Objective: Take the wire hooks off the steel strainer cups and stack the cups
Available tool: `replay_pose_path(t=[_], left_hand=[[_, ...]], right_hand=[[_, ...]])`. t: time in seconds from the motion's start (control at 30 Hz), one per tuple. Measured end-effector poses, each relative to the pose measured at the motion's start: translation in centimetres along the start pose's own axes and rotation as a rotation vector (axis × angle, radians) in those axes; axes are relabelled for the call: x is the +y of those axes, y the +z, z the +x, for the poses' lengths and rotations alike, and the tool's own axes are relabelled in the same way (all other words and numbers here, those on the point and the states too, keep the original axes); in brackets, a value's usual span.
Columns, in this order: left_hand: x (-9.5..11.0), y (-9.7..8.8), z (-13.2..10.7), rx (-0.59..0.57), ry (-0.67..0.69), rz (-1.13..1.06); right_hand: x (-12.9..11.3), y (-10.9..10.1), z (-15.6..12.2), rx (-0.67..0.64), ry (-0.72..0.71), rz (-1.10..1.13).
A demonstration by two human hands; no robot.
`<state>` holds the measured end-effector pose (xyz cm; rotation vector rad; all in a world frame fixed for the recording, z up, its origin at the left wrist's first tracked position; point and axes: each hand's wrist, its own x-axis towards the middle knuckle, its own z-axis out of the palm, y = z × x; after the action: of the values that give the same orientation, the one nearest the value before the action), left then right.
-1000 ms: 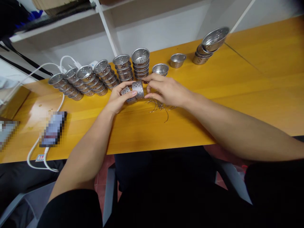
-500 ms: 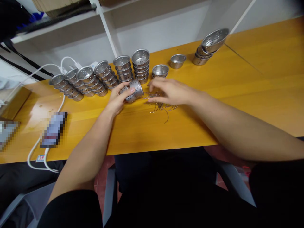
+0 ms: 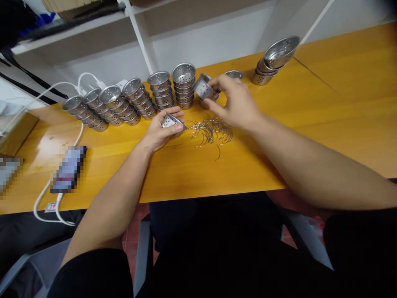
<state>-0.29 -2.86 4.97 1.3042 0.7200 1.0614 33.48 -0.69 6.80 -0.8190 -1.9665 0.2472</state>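
Observation:
My left hand [image 3: 163, 130] rests on the yellow table [image 3: 217, 174], fingers closed round a small perforated metal cup [image 3: 170, 121] lying on its side. My right hand [image 3: 237, 103] is raised further back, pinching another perforated metal cup [image 3: 203, 87] just above a cup standing on the table beside the tallest stack [image 3: 183, 85]. A loose heap of thin wire hooks [image 3: 211, 131] lies on the table between the two hands.
Several stacks of perforated cups [image 3: 124, 103] run along the back left. A single small bowl [image 3: 234, 74] and a stack of bowls [image 3: 273, 58] stand at the back right. White cables [image 3: 58, 194] and a dark flat object [image 3: 68, 167] lie at the left.
My right hand has gone from the hooks to the back of the table and now holds a cup there. My left hand has lowered its cup slightly.

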Motion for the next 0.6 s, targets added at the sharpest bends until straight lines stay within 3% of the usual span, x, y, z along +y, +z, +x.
replay_pose_path(t=[0.1,0.2,0.37,0.6], left_hand=[[0.2,0.1,0.0,0.035,-0.014,0.009],[0.4,0.6,-0.1,0.042,-0.031,0.008],[0.5,1.1,-0.1,0.057,-0.05,0.044],[0.2,1.5,0.0,0.106,-0.06,0.061]], right_hand=[[3.2,-0.9,0.5,0.051,0.063,-0.102],[4.7,-0.5,0.9,-0.004,0.108,-0.209],[3.7,1.0,1.5,-0.172,0.176,-0.425],[2.7,1.2,1.7,-0.245,0.199,-0.541]])
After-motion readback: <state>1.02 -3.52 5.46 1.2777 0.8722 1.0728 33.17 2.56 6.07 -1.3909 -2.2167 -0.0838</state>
